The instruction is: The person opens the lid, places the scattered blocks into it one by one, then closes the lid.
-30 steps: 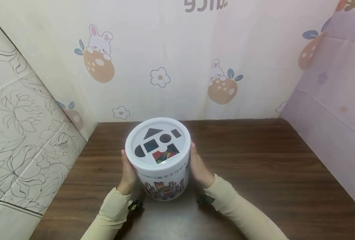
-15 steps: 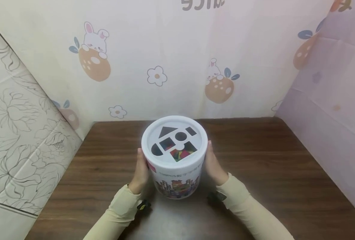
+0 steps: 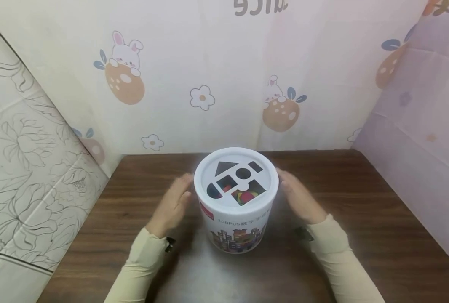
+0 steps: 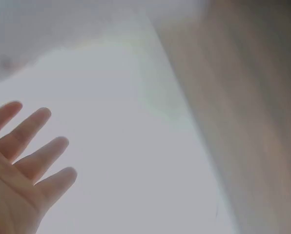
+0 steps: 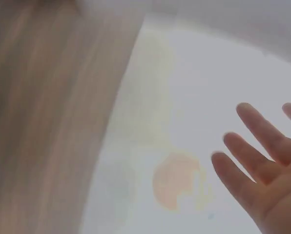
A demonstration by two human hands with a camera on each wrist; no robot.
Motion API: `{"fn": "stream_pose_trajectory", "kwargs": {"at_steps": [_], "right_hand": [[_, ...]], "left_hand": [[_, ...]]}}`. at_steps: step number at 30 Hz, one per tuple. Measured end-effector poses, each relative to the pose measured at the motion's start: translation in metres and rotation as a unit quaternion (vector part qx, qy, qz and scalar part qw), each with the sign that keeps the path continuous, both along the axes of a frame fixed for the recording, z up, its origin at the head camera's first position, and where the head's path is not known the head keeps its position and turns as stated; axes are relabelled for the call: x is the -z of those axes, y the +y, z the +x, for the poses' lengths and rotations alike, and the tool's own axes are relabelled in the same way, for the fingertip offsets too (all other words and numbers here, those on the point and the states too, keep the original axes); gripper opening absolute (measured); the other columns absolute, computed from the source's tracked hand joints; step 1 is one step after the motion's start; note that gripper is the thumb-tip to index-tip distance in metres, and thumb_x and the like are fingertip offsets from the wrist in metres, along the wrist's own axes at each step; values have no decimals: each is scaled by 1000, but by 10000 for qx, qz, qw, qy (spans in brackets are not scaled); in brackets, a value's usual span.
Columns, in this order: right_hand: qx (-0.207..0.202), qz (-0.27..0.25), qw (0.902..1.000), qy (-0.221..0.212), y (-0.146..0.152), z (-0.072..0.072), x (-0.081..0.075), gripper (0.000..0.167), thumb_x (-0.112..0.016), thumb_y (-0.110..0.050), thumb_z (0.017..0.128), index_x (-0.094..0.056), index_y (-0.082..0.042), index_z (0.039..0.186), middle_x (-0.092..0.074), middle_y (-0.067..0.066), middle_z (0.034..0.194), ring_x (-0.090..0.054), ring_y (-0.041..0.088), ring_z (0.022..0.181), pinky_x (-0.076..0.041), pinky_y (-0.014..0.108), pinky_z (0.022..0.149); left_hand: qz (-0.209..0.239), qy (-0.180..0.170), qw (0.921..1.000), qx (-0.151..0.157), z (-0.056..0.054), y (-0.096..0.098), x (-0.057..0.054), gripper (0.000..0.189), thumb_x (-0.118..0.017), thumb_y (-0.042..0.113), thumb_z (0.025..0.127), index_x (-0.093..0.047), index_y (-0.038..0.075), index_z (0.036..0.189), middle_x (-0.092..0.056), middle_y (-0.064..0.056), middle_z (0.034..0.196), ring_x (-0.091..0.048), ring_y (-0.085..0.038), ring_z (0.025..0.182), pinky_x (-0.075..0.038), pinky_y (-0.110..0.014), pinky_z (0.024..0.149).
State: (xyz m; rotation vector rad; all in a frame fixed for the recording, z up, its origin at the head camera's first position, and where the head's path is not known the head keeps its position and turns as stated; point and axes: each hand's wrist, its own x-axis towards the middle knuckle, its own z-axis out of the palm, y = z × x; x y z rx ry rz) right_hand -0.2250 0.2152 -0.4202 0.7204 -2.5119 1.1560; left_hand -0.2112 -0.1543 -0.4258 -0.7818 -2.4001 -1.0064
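Observation:
A white cylindrical bucket of toy blocks (image 3: 236,219) stands upright on the table in the head view. Its lid (image 3: 209,166) has cut-out shapes, among them a triangle, a circle and squares, with coloured blocks showing through the holes. My left hand (image 3: 171,207) is at the bucket's left side, fingertips close to the lid's rim. On the other side, my right hand (image 3: 300,198) has its fingertips right by the rim. In both wrist views the fingers (image 4: 42,158) (image 5: 238,173) are straight and spread, with nothing between them.
The dark wooden table (image 3: 353,210) reaches back to a curtain (image 3: 232,63) printed with rabbits and fruit. A flower-patterned panel (image 3: 23,139) borders the left, and a pale lilac cloth (image 3: 425,139) hangs along the right edge.
The bucket has moved to the right across the table, held between both hands. Since half a second ago, the hands have loosened and drawn apart from its sides.

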Motion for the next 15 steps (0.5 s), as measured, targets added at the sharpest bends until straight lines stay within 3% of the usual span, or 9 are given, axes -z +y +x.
{"fn": "stream_pose_trajectory", "kwargs": {"at_steps": [1, 3, 5, 7, 10, 15], "right_hand": [[163, 305, 9987, 378, 10, -2, -2, 52, -29, -39, 106, -39, -15, 151, -45, 17, 150, -35, 41, 141, -25, 62, 112], [800, 1064, 9860, 999, 30, -6, -4, 54, -39, -44, 102, -43, -15, 148, -49, 20, 145, -36, 45, 139, -26, 65, 110], [1469, 1767, 9653, 1240, 47, -7, -9, 58, -46, -48, 99, -44, -15, 147, -49, 24, 142, -32, 48, 140, -24, 66, 110], [1943, 2177, 9496, 1145, 60, -6, -11, 64, -49, -53, 96, -44, -13, 146, -45, 26, 143, -26, 48, 142, -20, 65, 112], [2361, 2654, 9321, 709, 70, -4, -12, 73, -48, -60, 93, -38, -16, 150, -30, 26, 155, -8, 48, 148, -6, 65, 116], [2591, 3005, 9175, 264, 72, -2, -9, 84, -47, -70, 88, -21, -29, 157, 9, 11, 165, 25, 38, 146, 21, 68, 108]], "left_hand": [[-547, 265, 9975, -369, -3, -10, -2, 80, -17, 62, 100, -45, 2, 144, -47, -19, 148, -35, -44, 141, -19, -60, 116], [-1515, 379, 9806, -1184, -6, -29, -5, 78, -26, 66, 97, -41, 8, 148, -42, -15, 153, -25, -44, 146, -11, -60, 118], [-2165, 77, 9578, -1890, -7, -42, -6, 82, -32, 69, 94, -31, 12, 153, -29, -12, 160, -11, -43, 150, -2, -61, 119], [-2424, -298, 9398, -2389, -6, -50, -4, 86, -39, 70, 91, -23, 15, 156, -19, -12, 163, -1, -45, 150, 2, -63, 117], [-2557, -787, 9225, -2783, -4, -57, -1, 92, -39, 75, 88, -16, 20, 158, -8, -14, 165, 5, -47, 149, 5, -67, 114], [-2555, -1085, 9162, -2891, 0, -60, 0, 93, -39, 78, 86, -13, 25, 158, -4, -15, 165, 5, -49, 148, 6, -69, 112]]}}
